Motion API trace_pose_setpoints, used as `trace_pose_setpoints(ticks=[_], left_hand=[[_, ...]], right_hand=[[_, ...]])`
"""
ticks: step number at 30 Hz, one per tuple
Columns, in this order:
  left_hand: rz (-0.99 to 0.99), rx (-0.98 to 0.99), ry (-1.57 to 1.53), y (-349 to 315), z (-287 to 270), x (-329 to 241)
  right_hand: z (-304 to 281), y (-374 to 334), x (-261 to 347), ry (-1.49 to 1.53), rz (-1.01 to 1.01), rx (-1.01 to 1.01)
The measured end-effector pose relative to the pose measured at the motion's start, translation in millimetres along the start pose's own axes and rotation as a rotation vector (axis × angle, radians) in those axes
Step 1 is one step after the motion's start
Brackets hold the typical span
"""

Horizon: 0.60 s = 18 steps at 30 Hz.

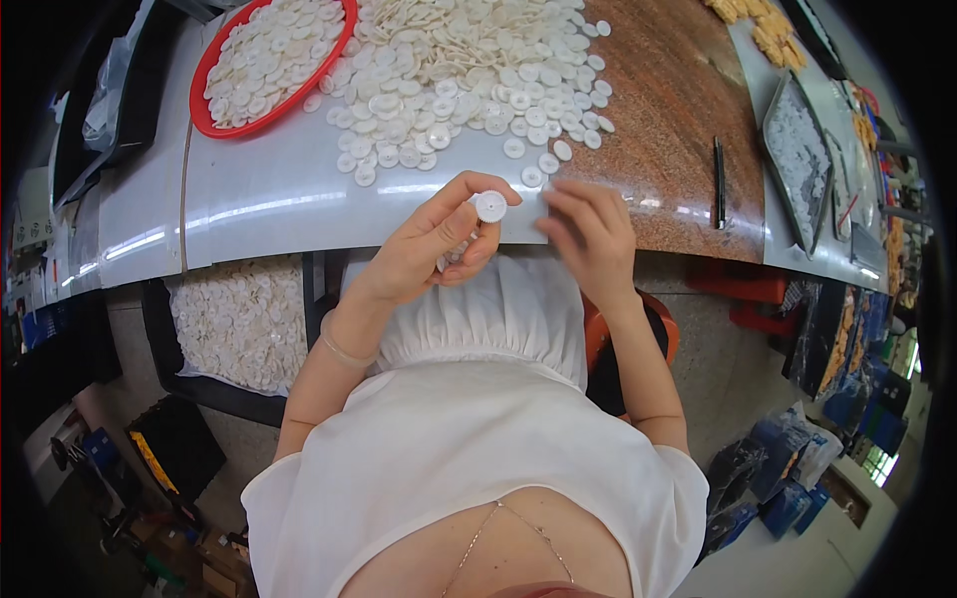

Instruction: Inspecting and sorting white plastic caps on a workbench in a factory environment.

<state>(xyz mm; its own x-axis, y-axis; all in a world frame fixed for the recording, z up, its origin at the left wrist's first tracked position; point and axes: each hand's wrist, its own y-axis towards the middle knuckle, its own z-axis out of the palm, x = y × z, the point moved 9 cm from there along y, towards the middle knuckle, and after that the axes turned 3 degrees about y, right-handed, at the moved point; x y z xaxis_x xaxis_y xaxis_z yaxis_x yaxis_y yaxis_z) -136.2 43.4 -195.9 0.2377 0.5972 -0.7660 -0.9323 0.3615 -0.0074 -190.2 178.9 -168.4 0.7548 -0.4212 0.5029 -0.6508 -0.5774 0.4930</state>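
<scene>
Near the table's front edge, my left hand [429, 244] is closed on a white plastic gear [490, 206], its toothed face turned up between thumb and fingers. More white pieces [454, 254] show in the curl of the same palm, partly hidden by the fingers. My right hand [598, 234] hovers just right of it, blurred by motion. Its thumb and fingers are bent and apart, and I see nothing between them. Beyond both hands, a wide heap of white gears [469, 70] covers the table, with a few loose ones [531, 176] at its near edge.
A red basket [196, 105] full of gears stands at the far left. A black bin of small white parts [244, 324] sits below the table. On the right lie a black pen [719, 184], a metal tray with translucent pieces [797, 149] and tan parts [773, 35].
</scene>
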Motion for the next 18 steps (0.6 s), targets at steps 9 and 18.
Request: trace_pose_setpoints(ticks=[9, 18], left_hand=[[-0.112, -0.163, -0.006, 5, -15, 10], [-0.194, -0.158, 0.015, 10, 7, 17]], right_hand=[[-1, -32, 14, 0.071, -0.155, -0.038], [-20, 31, 41, 0.394, -0.158, -0.246]])
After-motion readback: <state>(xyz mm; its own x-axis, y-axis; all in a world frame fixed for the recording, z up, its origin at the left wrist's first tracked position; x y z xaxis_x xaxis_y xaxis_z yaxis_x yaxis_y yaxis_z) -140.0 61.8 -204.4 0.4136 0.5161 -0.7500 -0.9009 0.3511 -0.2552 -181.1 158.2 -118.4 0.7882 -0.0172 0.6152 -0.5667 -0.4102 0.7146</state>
